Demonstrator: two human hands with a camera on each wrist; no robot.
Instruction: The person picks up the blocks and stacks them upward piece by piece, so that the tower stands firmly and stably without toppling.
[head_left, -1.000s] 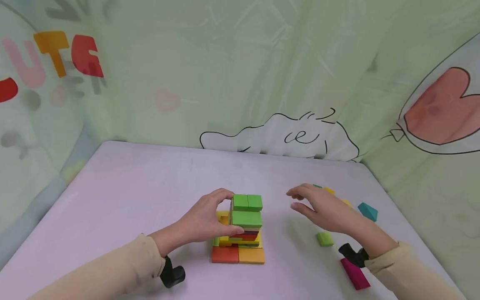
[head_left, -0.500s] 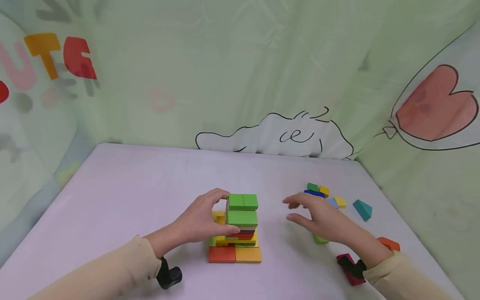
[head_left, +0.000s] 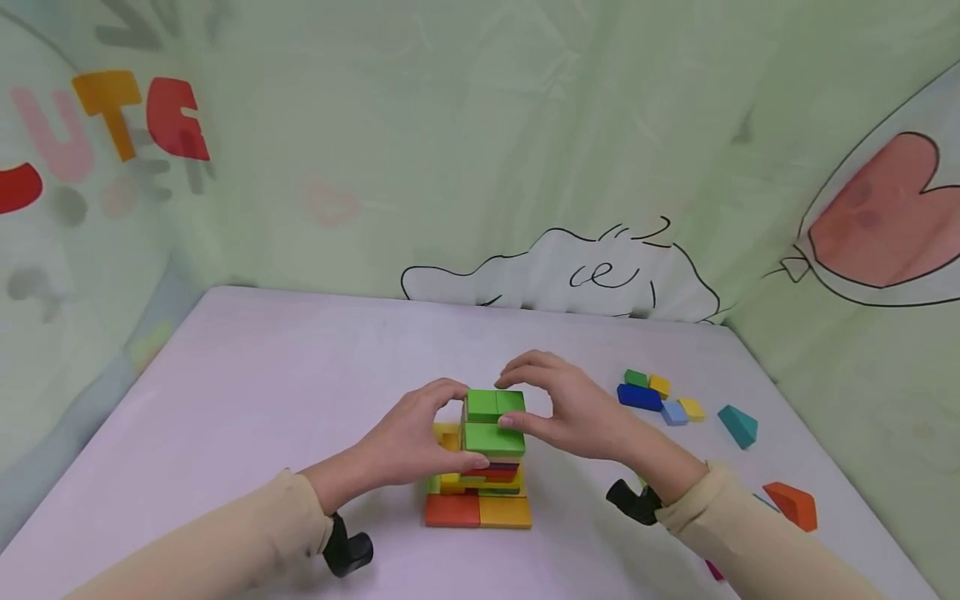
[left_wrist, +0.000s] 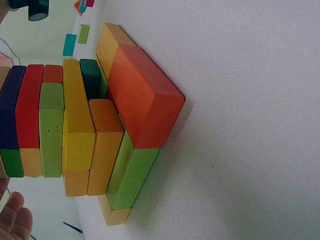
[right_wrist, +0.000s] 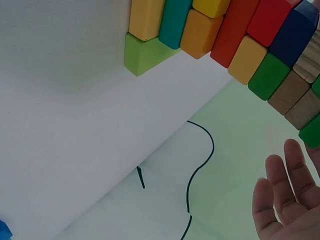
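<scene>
A tower of coloured wooden blocks [head_left: 492, 439] stands on the table, with red and orange blocks [head_left: 480, 511] at its front base. My left hand [head_left: 405, 437] holds the tower's left side, thumb in front and fingers behind. In the left wrist view its fingers [left_wrist: 17, 220] show beside the upper blocks. My right hand [head_left: 581, 412] is at the tower's top, thumb and index finger either side of a green block [head_left: 512, 402]. A second green block [head_left: 481, 405] sits next to it. The right wrist view shows the other right fingers [right_wrist: 282, 185] spread apart.
To the right lie loose blocks: dark blue [head_left: 639, 397], light blue [head_left: 674, 412], yellow [head_left: 692, 409], green [head_left: 636, 377], teal [head_left: 738, 426] and orange [head_left: 793, 505]. A magenta block [head_left: 714, 570] is mostly hidden by the right sleeve. A printed cloth wall [head_left: 480, 167] borders the table.
My right hand has moved left from beside the loose blocks to the tower's top, thumb and index finger now around a green block. The left hand stays at the tower.
</scene>
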